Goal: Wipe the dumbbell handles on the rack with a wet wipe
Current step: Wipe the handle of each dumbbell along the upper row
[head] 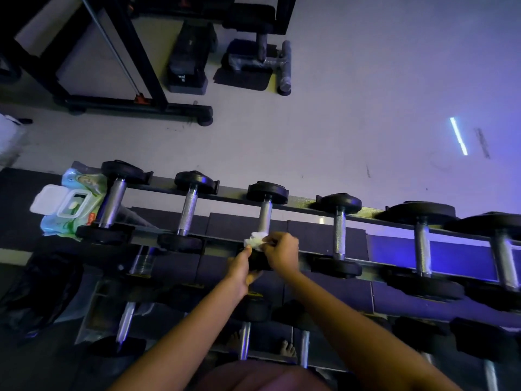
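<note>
– Six dumbbells [339,232] lie across the top tier of the rack [234,196]. Which one is in the grip?
– The third dumbbell [266,193] from the left. The left hand [242,268] curls round its near black head, thumb on top.
– And the pack of wipes [72,206]?
– Well off to the left of both hands, lid open, at the row's left end.
– The right hand [282,251]?
– Just beside the left, its fingers pinching the crumpled white wet wipe [256,239] against the near end of the steel handle [265,215].
</note>
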